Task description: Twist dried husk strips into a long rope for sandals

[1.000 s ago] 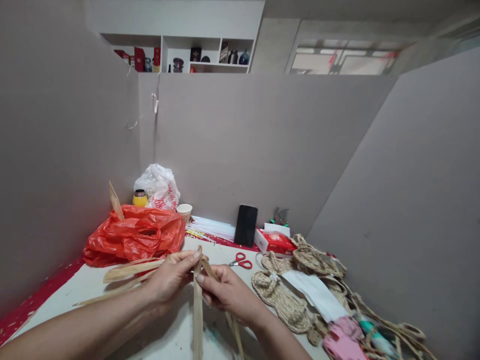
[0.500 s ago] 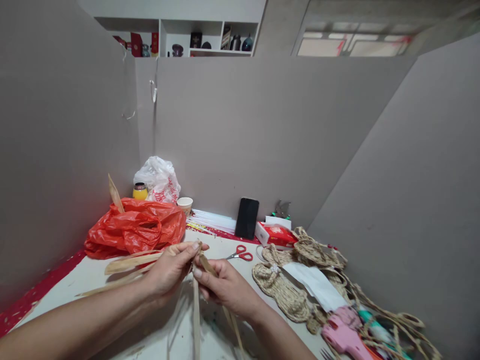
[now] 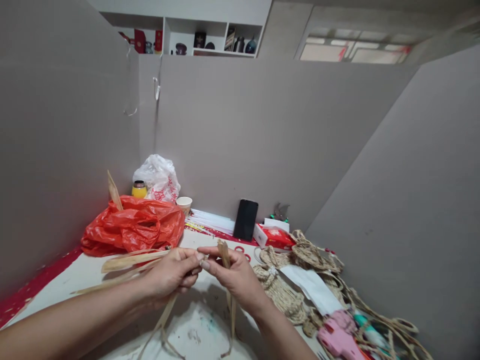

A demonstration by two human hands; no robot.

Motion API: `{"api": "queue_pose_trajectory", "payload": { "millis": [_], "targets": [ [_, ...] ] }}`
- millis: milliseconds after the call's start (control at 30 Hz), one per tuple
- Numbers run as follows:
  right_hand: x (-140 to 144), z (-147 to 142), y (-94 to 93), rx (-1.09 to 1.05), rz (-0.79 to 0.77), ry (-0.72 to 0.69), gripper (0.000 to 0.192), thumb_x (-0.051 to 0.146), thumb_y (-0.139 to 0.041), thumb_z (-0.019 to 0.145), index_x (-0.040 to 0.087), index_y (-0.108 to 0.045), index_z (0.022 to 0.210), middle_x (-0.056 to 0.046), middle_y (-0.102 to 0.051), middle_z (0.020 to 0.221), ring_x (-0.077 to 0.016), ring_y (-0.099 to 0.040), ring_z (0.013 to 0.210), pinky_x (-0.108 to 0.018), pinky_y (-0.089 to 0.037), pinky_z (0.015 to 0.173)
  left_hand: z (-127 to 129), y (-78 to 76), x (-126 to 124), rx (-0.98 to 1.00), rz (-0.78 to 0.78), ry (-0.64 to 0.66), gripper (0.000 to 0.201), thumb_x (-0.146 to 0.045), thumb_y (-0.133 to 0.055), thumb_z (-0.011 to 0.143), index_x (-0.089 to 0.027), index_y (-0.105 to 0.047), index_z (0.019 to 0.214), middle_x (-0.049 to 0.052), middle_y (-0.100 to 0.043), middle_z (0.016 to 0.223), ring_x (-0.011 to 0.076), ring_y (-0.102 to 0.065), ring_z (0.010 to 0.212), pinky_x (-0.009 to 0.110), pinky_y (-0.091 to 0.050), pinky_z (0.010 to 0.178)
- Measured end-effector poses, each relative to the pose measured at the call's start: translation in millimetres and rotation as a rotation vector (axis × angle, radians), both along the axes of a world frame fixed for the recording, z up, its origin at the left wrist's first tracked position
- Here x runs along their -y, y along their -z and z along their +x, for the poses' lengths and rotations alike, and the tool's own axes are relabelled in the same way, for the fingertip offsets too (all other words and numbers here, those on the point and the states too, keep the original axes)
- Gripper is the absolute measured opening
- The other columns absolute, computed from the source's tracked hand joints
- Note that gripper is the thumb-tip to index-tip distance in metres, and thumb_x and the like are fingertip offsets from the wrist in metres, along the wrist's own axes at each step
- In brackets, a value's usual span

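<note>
- Both hands pinched flat straw strips above the bench: I saw the left hand closed on strips trailing leftward, the right hand closed on one standing upright.
- Loose ends hung down between my wrists.
- Beyond lay a red plastic bag, red scissors and woven straw sandals.

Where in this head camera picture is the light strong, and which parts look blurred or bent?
Head view: brightest at the high window; soft shadow on the white table under both hands; straight grey partition walls lean outward; the pink plastic tool at the lower edge looks slightly soft.
</note>
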State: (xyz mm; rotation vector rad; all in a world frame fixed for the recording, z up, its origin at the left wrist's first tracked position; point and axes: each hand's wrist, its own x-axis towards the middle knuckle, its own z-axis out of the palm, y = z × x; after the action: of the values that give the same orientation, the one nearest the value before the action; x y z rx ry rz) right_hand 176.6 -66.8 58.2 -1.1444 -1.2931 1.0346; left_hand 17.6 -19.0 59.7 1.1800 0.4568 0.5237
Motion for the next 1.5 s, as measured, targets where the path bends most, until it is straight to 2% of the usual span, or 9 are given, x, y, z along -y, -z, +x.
{"api": "queue_pose_trajectory", "payload": {
  "millis": [133,233,400,633,833,1100,1233,1300,1500],
  "targets": [
    [-1,1,2.5,0.039,0.082,0.051,0.019,0.032,-0.075,0.068,0.018,-0.075,0.079,-0.001,-0.064,0.069,-0.0137,-0.054,0.066,-0.027,-0.043,0.065,0,-2.9,-1,-0.013,-0.029,-0.012,0.025,-0.036,-0.059,0.077,-0.016,-0.048,0.067,-0.009,-0.03,0.053,0.0021,-0.014,0.041,0.02,-0.006,0.039],
    [-2,2,4.3,0.113,0.168,0.128,0.014,0.032,-0.073,0.069,0.018,-0.074,0.07,-0.001,-0.061,0.064,-0.0139,-0.051,0.062,-0.026,-0.042,0.061,0,-1.7,-2,-0.021,-0.054,-0.037,0.024,-0.032,-0.058,0.074,-0.016,-0.045,0.062,-0.007,-0.036,0.054,0.0016,-0.016,0.04,0.02,-0.006,0.039],
    [0,-1,4.1,0.257,0.218,0.185,0.023,0.035,-0.067,0.075,0.016,-0.065,0.061,0.0,-0.053,0.059,-0.0128,-0.045,0.058,-0.025,-0.037,0.056,0,1.9,-3,-0.068,-0.011,-0.111,0.024,-0.034,-0.066,0.07,-0.017,-0.048,0.07,-0.007,-0.045,0.055,0.0009,-0.02,0.038,0.019,-0.009,0.039],
    [1,-4,7.8,0.266,0.195,0.232,0.032,0.039,-0.064,0.076,0.016,-0.053,0.057,0.003,-0.045,0.057,-0.0106,-0.038,0.054,-0.023,-0.033,0.053,0,1.3,-2,-0.072,0.072,-0.05,0.034,-0.042,-0.064,0.072,-0.017,-0.043,0.063,-0.009,-0.039,0.046,0.0022,-0.022,0.036,0.018,-0.013,0.037],
    [-1,-6,9.3,0.249,0.15,0.174,0.038,0.045,-0.054,0.082,0.017,-0.048,0.057,0.005,-0.036,0.054,-0.0092,-0.029,0.052,-0.023,-0.025,0.049,4,5.2,-2,-0.048,0.152,-0.162,0.038,-0.05,-0.062,0.072,-0.017,-0.045,0.066,-0.01,-0.034,0.044,0.0029,-0.021,0.036,0.018,-0.016,0.036],
    [0,-5,7.1,0.228,0.072,0.159,0.05,0.053,-0.049,0.084,0.018,-0.042,0.047,0.005,-0.032,0.045,-0.0086,-0.027,0.045,-0.024,-0.024,0.046,2,6.6,-3,-0.063,0.233,-0.181,0.036,-0.048,-0.066,0.069,-0.015,-0.052,0.068,-0.01,-0.034,0.044,0.0029,-0.022,0.038,0.019,-0.016,0.038],
    [0,-2,9.8,0.18,0.119,0.175,0.035,0.049,-0.051,0.084,0.017,-0.055,0.072,0.005,-0.04,0.055,-0.01,-0.034,0.05,-0.023,-0.029,0.049,3,5.8,-5,-0.038,0.148,-0.202,0.033,-0.045,-0.068,0.067,-0.016,-0.051,0.068,-0.01,-0.034,0.045,0.0027,-0.021,0.038,0.018,-0.016,0.037],
    [1,-3,9.5,0.218,0.166,0.157,0.026,0.043,-0.055,0.083,0.017,-0.055,0.081,0.004,-0.044,0.062,-0.0107,-0.037,0.056,-0.023,-0.031,0.053,4,5.8,-5,-0.037,0.136,-0.202,0.033,-0.044,-0.068,0.067,-0.016,-0.05,0.066,-0.01,-0.034,0.045,0.0026,-0.021,0.038,0.018,-0.016,0.037],
    [2,-6,5.7,0.324,0.163,0.152,0.029,0.04,-0.052,0.085,0.019,-0.045,0.067,0.005,-0.038,0.059,-0.0104,-0.034,0.055,-0.022,-0.029,0.051,3,9.2,-6,-0.042,0.18,-0.19,0.035,-0.046,-0.067,0.068,-0.016,-0.05,0.067,-0.01,-0.033,0.044,0.0028,-0.021,0.038,0.019,-0.016,0.038]
  ]
}}
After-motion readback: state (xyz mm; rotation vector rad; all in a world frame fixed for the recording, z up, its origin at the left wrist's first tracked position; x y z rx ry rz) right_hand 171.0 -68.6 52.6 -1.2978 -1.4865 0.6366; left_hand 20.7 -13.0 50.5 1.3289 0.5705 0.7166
